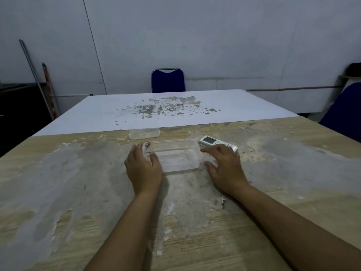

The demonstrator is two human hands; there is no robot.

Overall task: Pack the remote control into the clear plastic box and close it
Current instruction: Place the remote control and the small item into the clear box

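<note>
A clear plastic box [175,155] stands open and empty on the worn wooden table [78,182]. My left hand [143,169] grips its left end, thumb inside the rim. To the right of the box my right hand [224,167] lies flat with fingers spread, its fingertips over the near end of the white remote control [210,141]. The remote lies just behind the box's right corner, display end showing. The clear lid [144,133] rests flat on the table behind the box, apart from it.
A white table [175,108] with peeled patches butts against the far edge. Beyond it stands a blue chair [168,81]; another blue chair [343,114] is at the right. Poles [37,79] lean on the wall at the left.
</note>
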